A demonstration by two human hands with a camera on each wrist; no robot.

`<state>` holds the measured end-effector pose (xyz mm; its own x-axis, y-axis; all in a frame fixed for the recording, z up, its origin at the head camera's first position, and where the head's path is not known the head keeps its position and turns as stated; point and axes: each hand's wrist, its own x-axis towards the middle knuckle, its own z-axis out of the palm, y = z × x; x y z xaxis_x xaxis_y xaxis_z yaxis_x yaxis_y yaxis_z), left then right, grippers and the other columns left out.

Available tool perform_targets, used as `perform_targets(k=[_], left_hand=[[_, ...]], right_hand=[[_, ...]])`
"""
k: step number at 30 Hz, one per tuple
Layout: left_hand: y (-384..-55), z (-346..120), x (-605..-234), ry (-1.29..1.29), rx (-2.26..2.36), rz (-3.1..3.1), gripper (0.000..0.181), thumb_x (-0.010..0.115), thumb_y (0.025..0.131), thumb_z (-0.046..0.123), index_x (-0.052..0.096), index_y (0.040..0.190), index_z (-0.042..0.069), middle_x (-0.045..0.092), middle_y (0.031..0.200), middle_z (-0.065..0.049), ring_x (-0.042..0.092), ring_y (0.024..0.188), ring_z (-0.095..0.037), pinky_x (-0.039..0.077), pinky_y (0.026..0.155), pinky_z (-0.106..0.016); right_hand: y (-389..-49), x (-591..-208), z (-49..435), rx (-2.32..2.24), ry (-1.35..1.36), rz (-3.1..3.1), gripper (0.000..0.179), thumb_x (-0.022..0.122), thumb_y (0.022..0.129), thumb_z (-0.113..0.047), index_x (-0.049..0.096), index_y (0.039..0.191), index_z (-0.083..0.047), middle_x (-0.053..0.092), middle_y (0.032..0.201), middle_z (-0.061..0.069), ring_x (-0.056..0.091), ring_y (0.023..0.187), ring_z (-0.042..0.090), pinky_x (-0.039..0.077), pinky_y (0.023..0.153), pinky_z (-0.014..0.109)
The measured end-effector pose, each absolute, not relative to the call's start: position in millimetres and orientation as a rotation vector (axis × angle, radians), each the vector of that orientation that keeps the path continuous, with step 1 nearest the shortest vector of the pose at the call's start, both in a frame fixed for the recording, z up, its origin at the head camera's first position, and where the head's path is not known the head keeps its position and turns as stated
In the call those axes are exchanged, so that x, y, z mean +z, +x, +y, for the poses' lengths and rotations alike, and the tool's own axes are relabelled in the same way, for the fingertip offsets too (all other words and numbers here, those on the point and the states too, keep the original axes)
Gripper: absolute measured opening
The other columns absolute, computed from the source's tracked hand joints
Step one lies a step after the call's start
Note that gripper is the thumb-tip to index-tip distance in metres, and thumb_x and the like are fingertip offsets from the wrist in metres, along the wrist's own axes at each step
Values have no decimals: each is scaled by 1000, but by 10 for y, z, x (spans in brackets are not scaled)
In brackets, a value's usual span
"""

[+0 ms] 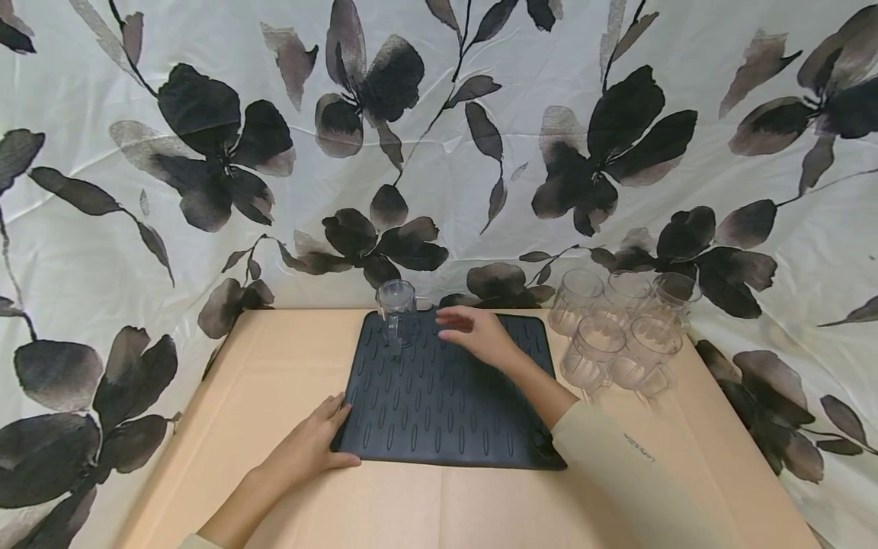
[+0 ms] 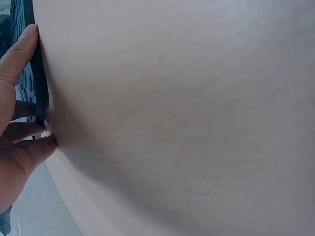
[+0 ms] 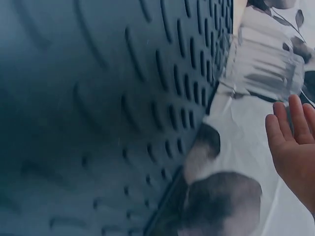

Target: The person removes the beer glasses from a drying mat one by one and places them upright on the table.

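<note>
A clear glass mug (image 1: 399,314) stands at the back left of a black ribbed mat (image 1: 446,404), its handle toward the front. To the right of that mug, above the back of the mat, my right hand (image 1: 480,335) reaches with fingers extended and holds nothing. The right wrist view shows these fingers (image 3: 294,118) apart from one another near the mug (image 3: 268,61). My left hand (image 1: 312,438) holds the mat's front left corner, thumb along the front edge and fingers at the left side. Part of that hand lies outside the left wrist view.
Several more clear mugs (image 1: 600,343) stand grouped on the table to the right of the mat, close to my right forearm. Light wood-coloured table (image 1: 274,366) surrounds the mat. A white flowered cloth (image 1: 480,191) hangs behind and beside the table.
</note>
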<state>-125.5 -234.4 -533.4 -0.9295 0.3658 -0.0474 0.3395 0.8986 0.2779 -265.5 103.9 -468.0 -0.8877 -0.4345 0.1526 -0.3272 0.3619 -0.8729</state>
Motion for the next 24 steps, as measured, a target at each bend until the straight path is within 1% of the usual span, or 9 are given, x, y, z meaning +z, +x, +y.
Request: perform_targets(k=[3,7,13,20,24], left_hand=[[-1251,-2329,-5333,554,415,2958,99,89,74,51,54,141,-13,41,156,-34,41,144,-53,47,110,-59],[-1252,-2314,-5328,552,418,2959,99,89,73,51,54,141,-13,41,156,-33,41,144,-53,47,110,-59],[-1259,-2307,-5321,572,429,2959,98,89,74,51,55,141,-13,42,156,-34,42,144,-53,47,110,-59],[-1258,-2334,-5318,579,428,2967,98,89,74,51,55,140,-14,42,155,-34,42,143,-54,48,108,-60],[-1264,-2340,-5324,584,428,2971,97,89,74,51,56,139,-14,43,155,-34,43,142,-54,49,108,-59]], right_hand=[[-2701,-4784,887,-1589,-681,2449,40,74,96,-21,68,135,-11,73,129,7,69,121,24,59,99,38],[-2764,-4894,685,-1595,-643,2406,38,74,97,-21,70,133,-8,75,126,8,71,117,22,60,95,34],[-2782,-4941,408,-1626,-603,2396,35,74,97,-20,72,129,-7,76,122,7,73,114,20,61,93,31],[-2784,-5048,127,-1638,-636,2386,33,73,98,-23,74,126,-6,77,120,7,74,110,17,61,89,26],[-2774,-5113,26,-1676,-646,2379,27,71,99,-21,76,122,-6,78,118,6,74,109,16,61,88,26]])
